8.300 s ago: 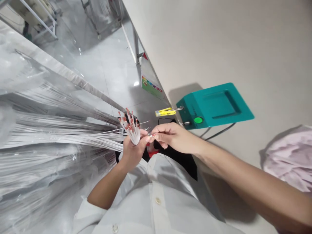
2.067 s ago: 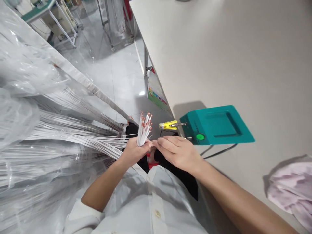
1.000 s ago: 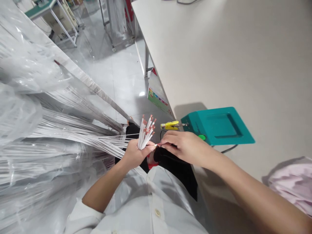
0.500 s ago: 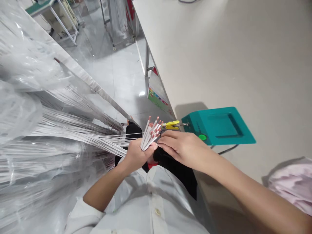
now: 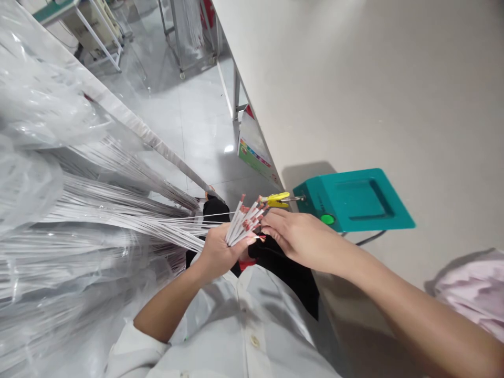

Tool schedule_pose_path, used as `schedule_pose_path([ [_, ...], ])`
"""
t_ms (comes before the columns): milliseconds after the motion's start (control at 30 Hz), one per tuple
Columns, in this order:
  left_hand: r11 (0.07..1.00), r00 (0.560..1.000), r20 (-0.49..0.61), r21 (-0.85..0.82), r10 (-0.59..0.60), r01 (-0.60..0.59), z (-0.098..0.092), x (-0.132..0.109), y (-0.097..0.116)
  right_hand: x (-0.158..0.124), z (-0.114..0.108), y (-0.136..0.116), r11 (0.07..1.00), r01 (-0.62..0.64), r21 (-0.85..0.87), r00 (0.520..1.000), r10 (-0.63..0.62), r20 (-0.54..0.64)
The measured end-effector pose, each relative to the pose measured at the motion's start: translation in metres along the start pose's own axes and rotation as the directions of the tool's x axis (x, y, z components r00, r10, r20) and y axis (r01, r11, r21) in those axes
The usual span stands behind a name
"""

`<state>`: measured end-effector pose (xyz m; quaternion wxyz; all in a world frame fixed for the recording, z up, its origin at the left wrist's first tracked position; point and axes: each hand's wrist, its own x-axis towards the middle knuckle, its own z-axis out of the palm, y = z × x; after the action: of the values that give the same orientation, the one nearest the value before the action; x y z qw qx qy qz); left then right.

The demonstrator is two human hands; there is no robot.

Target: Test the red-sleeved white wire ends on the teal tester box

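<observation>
Head view: left hand (image 5: 218, 254) fingers closed round white wires (image 5: 236, 229), frayed end (image 5: 261, 238) just past fingertips; right hand (image 5: 293, 235) fingers bent nearly together beside it, can't tell if holding anything.

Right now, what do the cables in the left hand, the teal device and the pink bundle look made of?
Cables: matte white jackets, probably plastic or rubber, by the smooth even look; reddish tips may be copper or coloured insulation, too small to tell.
Teal device: satin, maybe painted sheet metal, given the crisp fold and thin edges; plastic possible.
Pink bundle: matte fabric, by its soft folds.
</observation>
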<state>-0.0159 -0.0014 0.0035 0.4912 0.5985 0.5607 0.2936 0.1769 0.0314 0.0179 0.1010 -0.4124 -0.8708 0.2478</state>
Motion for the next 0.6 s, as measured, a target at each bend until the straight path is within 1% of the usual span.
schedule_pose_path([
  [67, 0.998, 1.000, -0.003, -0.057, -0.027, 0.027, 0.000, 0.001, 0.001, -0.002, 0.001, 0.002, 0.995, -0.009, 0.097, 0.989, 0.023, -0.149],
  [133, 0.995, 0.999, 0.000, -0.090, -0.047, 0.046, 0.000, 0.002, 0.003, -0.004, 0.000, 0.002, 0.974, 0.031, 0.223, 0.949, 0.041, -0.312],
  [167, 0.994, 0.999, -0.002, -0.101, -0.052, 0.052, 0.000, 0.003, 0.003, -0.004, 0.000, 0.001, 0.957, 0.064, 0.282, 0.933, 0.043, -0.358],
  [200, 0.993, 0.999, -0.007, -0.109, -0.053, 0.052, 0.000, 0.003, 0.003, -0.005, 0.000, 0.000, 0.940, 0.092, 0.329, 0.929, 0.037, -0.368],
  [300, 0.989, 0.999, -0.023, -0.141, -0.037, 0.034, 0.000, 0.003, 0.003, -0.003, 0.004, -0.004, 0.908, 0.148, 0.393, 0.952, -0.023, -0.304],
  [367, 0.978, 0.999, -0.017, -0.207, -0.045, 0.041, 0.000, 0.004, 0.003, 0.000, 0.008, -0.006, 0.894, 0.175, 0.413, 0.944, -0.033, -0.329],
  [467, 0.923, 0.992, 0.027, -0.364, -0.120, 0.122, -0.002, 0.005, 0.005, 0.004, 0.016, -0.007, 0.824, 0.212, 0.525, 0.905, 0.037, -0.424],
  [533, 0.878, 0.983, 0.049, -0.445, -0.174, 0.178, -0.004, 0.006, 0.007, 0.005, 0.021, -0.006, 0.774, 0.207, 0.599, 0.892, 0.103, -0.441],
  [600, 0.857, 0.978, 0.049, -0.474, -0.204, 0.203, -0.004, 0.007, 0.008, 0.003, 0.025, -0.006, 0.745, 0.168, 0.645, 0.887, 0.172, -0.429],
])
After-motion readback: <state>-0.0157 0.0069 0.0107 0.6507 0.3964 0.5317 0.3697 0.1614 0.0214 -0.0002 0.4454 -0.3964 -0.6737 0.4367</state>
